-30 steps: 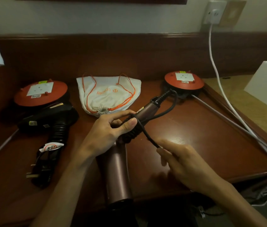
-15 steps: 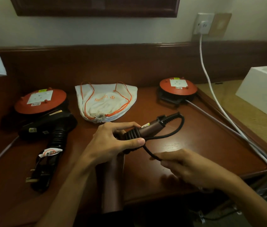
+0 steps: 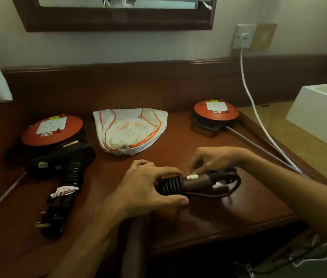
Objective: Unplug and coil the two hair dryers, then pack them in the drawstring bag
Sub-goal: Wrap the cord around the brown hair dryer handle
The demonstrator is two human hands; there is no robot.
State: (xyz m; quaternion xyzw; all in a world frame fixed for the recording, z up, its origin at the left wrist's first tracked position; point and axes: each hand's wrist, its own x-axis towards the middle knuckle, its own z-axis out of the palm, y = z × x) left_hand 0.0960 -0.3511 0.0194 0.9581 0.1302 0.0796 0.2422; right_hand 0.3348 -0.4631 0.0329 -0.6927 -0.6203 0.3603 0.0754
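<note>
While my left hand (image 3: 148,189) clamps the coiled maroon plastic hair dryer's handle (image 3: 194,182), lying crosswise, my right hand (image 3: 214,160) pinches its black cord (image 3: 232,184) at the handle's right end.

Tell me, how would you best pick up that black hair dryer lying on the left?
Probably by its ribbed handle, coming straight down from above. The black hair dryer lies flat on the desk, so the handle's long sides are exposed, and its cord is already bundled near the handle's end.
</note>
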